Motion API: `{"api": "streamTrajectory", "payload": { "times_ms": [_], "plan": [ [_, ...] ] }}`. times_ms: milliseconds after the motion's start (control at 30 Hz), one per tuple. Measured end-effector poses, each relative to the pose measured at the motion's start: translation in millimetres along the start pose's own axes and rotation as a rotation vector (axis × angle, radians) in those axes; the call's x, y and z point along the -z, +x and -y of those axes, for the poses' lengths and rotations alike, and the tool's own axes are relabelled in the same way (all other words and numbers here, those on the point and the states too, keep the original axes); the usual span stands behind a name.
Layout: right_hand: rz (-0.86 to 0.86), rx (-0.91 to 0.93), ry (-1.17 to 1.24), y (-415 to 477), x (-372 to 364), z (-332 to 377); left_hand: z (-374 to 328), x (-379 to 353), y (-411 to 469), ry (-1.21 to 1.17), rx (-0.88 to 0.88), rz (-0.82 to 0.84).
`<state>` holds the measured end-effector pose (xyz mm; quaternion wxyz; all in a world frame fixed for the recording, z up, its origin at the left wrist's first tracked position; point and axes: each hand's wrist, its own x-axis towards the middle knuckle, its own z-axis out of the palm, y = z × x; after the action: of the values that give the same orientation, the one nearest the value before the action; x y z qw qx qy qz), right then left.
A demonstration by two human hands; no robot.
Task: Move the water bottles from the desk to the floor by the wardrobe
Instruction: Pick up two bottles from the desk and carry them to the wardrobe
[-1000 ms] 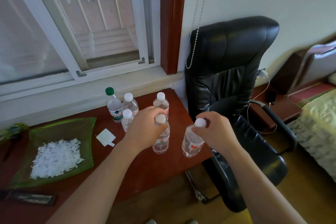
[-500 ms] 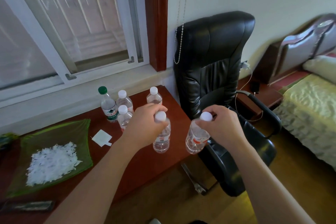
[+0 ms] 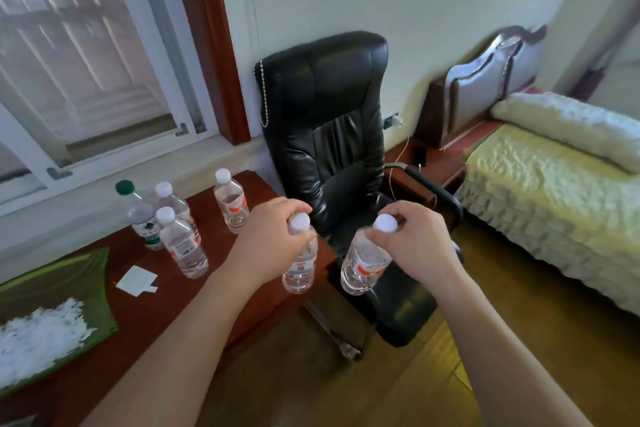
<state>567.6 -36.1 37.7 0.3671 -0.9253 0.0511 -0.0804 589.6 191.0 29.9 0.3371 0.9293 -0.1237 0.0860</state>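
My left hand (image 3: 273, 241) grips the neck of a clear water bottle (image 3: 300, 267) with a white cap, held over the right edge of the red-brown desk (image 3: 149, 308). My right hand (image 3: 415, 243) pinches the neck of a second white-capped bottle (image 3: 363, 263), which hangs tilted off the desk in front of the chair seat. Several more bottles stand at the desk's back: one with a green cap (image 3: 140, 218), two white-capped ones beside it (image 3: 183, 248) (image 3: 173, 201), and one further right (image 3: 231, 201). No wardrobe is in view.
A black leather office chair (image 3: 329, 135) stands right of the desk against the wall. A bed (image 3: 554, 191) with a pale yellow cover fills the right side. A green dish (image 3: 62, 302) of white flakes and a white paper tag (image 3: 135, 281) lie on the desk. Wooden floor (image 3: 519, 340) lies below.
Both hands have lifted their bottles off the desk and carried them rightward; the right-hand bottle now hangs past the desk edge. The view has turned right, showing more of the bed.
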Motion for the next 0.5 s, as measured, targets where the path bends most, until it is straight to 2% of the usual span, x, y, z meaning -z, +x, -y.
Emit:
{"api": "streamTrajectory", "payload": {
  "times_ms": [233,500],
  "plan": [
    [-0.116,-0.099,-0.046,-58,70,-61,-76,-58,-20,-0.029,-0.103,0.064],
    [-0.242,-0.265,-0.067,-124,158,-139,-178,-133,-31,-0.155,-0.239,0.258]
  ]
}}
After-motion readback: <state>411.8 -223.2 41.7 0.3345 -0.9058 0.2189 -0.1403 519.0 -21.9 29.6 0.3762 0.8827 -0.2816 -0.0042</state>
